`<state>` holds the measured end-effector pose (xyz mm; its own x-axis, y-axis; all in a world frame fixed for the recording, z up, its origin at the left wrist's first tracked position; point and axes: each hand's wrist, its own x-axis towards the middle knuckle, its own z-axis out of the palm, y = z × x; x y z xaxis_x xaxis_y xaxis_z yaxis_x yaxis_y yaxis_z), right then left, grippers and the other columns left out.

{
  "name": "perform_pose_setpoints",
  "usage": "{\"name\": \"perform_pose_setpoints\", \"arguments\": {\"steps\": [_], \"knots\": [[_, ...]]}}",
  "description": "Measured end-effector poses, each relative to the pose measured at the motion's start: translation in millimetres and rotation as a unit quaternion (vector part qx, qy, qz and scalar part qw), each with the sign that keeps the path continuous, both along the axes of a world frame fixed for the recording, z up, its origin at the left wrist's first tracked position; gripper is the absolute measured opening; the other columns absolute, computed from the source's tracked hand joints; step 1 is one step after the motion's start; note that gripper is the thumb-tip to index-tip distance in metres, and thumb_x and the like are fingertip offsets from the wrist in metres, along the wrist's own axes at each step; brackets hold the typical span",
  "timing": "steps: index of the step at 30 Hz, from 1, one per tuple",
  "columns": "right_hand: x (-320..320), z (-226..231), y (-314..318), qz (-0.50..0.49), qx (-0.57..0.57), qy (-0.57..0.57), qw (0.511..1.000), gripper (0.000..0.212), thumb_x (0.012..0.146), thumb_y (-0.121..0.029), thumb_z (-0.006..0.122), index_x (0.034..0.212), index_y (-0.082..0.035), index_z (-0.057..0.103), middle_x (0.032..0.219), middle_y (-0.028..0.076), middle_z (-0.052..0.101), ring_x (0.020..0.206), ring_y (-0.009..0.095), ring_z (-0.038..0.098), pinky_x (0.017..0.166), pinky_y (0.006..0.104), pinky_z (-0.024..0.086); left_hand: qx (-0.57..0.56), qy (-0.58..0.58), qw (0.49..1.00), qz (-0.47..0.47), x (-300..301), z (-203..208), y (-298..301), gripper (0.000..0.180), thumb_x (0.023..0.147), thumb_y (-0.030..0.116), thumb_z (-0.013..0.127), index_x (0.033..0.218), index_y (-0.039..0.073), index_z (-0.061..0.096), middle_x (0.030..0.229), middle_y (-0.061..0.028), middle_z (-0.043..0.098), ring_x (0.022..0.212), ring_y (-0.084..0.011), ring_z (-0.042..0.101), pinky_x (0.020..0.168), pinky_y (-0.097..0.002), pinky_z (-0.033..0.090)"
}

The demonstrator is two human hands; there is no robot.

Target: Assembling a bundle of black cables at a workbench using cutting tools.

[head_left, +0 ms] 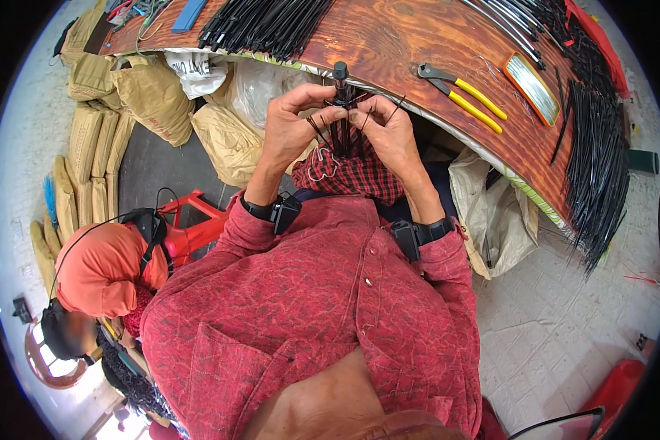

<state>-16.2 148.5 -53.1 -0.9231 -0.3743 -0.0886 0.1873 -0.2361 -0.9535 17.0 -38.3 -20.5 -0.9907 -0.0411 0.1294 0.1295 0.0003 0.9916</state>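
In front of my chest, just off the table edge, stands a black shaft (341,75) with a rounded cap and several thin black rods (339,138) hanging below it. My left hand (290,125) is closed at its left side, thumb and fingertips pinched near the collar under the cap. A thin dark wire (316,128) sticks out below those fingers. From the other side my right hand (391,136) pinches at the same spot, with another thin dark strand (397,108) rising from its fingers. The fingertips of both hands nearly meet and hide the exact grip.
On the wooden table (389,37) lie yellow-handled pliers (466,99), an orange-framed mirror (532,88) and piles of black rods (268,26). Sacks (154,95) stand at left; another open sack (491,213) hangs right. A person in an orange head covering (103,268) sits at lower left.
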Motion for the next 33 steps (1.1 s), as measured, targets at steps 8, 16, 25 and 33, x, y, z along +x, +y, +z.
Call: {"name": "perform_pose_setpoints", "arguments": {"steps": [8,16,25,33], "knots": [[-1,-2,-1,-0.003,0.001,0.007,1.000,0.011,0.093,-0.010,0.073,0.095,-0.001,0.067,0.080,-0.002,0.067,0.072,0.002,0.057,0.063,0.0189,0.046,-0.103,0.056,0.993,0.011,-4,-7,0,0.026,0.086,-0.002,0.076,0.110,0.000,0.067,0.106,-0.0088,0.073,0.094,-0.0144,0.069,0.083,-0.0274,0.056],[2,-3,-1,-0.007,0.018,0.024,1.000,0.012,0.092,-0.012,0.074,0.095,-0.002,0.069,0.080,-0.002,0.068,0.072,0.002,0.057,0.063,0.0197,0.046,0.053,0.004,0.998,-0.027,-11,-22,-10,0.027,0.083,-0.002,0.079,0.109,-0.001,0.071,0.100,-0.0050,0.072,0.094,-0.0120,0.068,0.084,-0.0272,0.056],[5,7,-5,0.007,0.018,0.022,1.000,0.011,0.094,-0.009,0.071,0.099,0.000,0.067,0.085,0.000,0.070,0.077,0.003,0.060,0.069,0.0203,0.048,0.124,0.009,0.992,-0.030,0,-14,-2,0.034,0.089,0.001,0.074,0.121,-0.001,0.064,0.111,-0.0112,0.072,0.096,-0.0169,0.070,0.085,-0.0291,0.058],[8,2,-6,0.007,0.004,0.043,0.999,0.018,0.097,-0.017,0.069,0.097,0.000,0.066,0.082,-0.002,0.066,0.074,0.004,0.055,0.065,0.0220,0.046,0.120,0.024,0.992,-0.044,0,-19,-9,0.033,0.090,0.003,0.074,0.121,-0.001,0.064,0.111,-0.0127,0.073,0.100,-0.0195,0.070,0.090,-0.0330,0.057]]}}
